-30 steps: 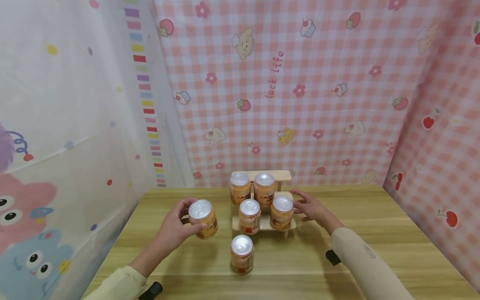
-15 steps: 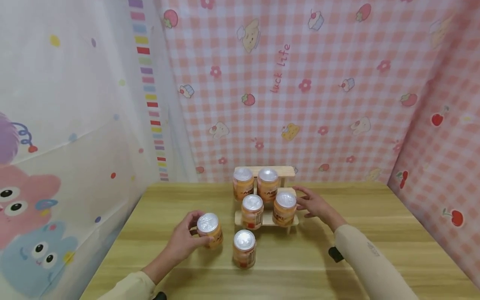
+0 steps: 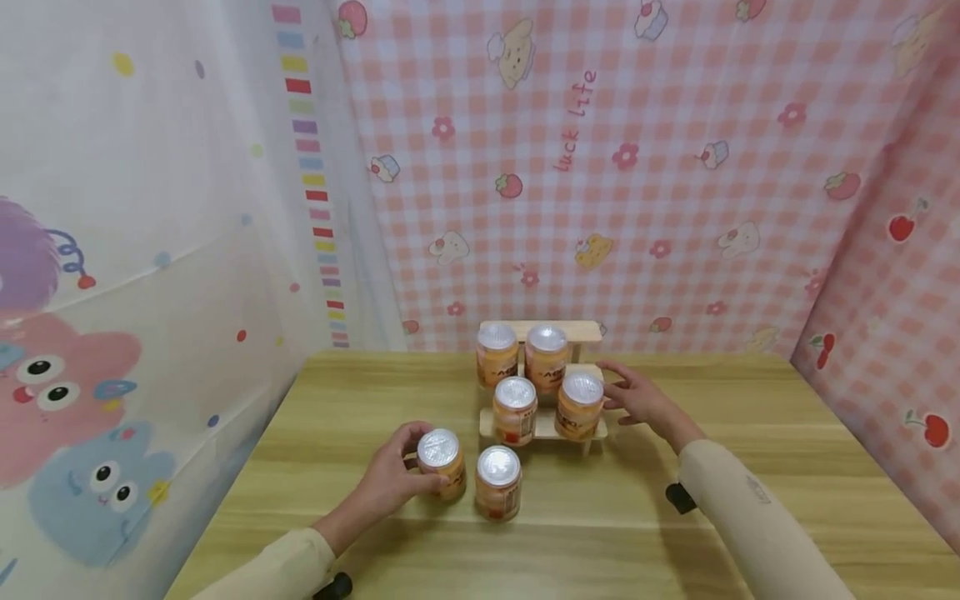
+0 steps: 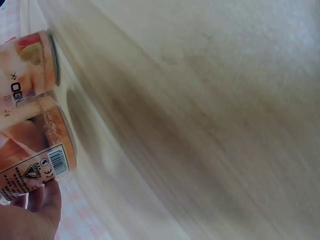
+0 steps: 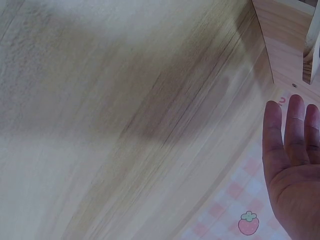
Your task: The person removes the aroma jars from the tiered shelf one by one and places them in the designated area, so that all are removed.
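My left hand holds an orange-labelled can with a silver lid, thumb on the near side and fingers behind. In the left wrist view, fingers curl against this can, which bears a barcode. Close to its right, a similar can stands upright on the table. My right hand is beside the right end of a small wooden tiered shelf, nearest the right-hand can there. The right wrist view shows that hand's fingers extended and holding nothing; whether they touch the shelf is unclear.
Two cans stand at the back of the shelf, and another can is on the front left. The wood-grain table spreads around them. A pink checked cloth hangs behind, with a white patterned sheet at left.
My left hand has brought its can down and rightward, closer to the can standing on the table. The right hand stays by the shelf. The head view has tilted downward slightly.
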